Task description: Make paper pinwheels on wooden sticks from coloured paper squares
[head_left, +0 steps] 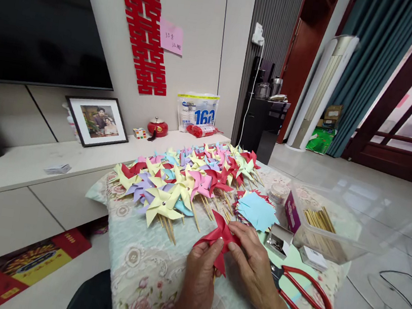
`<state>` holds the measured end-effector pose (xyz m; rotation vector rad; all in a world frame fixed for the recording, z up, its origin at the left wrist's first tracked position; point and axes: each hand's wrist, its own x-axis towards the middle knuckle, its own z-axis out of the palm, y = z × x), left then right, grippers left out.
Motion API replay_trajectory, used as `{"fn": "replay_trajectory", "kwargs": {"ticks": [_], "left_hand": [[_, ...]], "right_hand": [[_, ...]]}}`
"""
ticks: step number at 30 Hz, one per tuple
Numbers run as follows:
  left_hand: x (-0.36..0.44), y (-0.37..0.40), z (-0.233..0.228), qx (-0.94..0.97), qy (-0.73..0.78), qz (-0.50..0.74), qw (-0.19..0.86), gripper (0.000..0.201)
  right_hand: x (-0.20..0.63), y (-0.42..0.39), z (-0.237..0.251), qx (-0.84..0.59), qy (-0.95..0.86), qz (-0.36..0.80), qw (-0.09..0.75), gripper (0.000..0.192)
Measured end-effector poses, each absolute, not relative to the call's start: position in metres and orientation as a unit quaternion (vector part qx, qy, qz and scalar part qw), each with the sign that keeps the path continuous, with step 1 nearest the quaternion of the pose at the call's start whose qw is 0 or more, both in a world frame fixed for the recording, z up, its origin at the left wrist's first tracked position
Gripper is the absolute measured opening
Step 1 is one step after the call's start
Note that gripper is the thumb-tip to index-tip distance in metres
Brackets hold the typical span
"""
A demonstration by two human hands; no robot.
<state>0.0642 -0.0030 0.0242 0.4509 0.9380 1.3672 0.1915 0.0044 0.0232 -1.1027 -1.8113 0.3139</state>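
A red paper pinwheel (222, 227) is held up over the near part of the table, its blades folded in. My left hand (202, 269) grips it from below, thumb pressed on its centre; a bit of stick shows under it. On its right side, my right hand (252, 258) has its fingers closed on a blade. Many finished paper pinwheels (164, 204) in yellow, pink, purple, blue and red lie heaped beyond my hands. To the right sit a stack of cut paper sheets (257, 210), light blue on top, and a small open box (278, 240) of metal pins.
Red-handled scissors (306, 286) lie right of my right hand. Behind them stand a small white box (313, 258) and a clear plastic tub (332, 241) of wooden sticks (319, 219). A floral tablecloth (144, 289) covers the table; a white cabinet (44, 183) borders its left side.
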Motion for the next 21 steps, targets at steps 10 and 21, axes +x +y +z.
{"fn": "replay_trajectory", "kwargs": {"ticks": [10,21], "left_hand": [[0.064,-0.006,0.031,0.2,0.405,0.607,0.654,0.024],[0.065,-0.009,0.036,0.359,0.462,0.641,0.497,0.015]], "right_hand": [[0.19,-0.001,0.031,-0.426,-0.767,0.099,0.469,0.031],[0.194,-0.014,0.049,-0.358,-0.806,-0.073,0.466,0.045]]}}
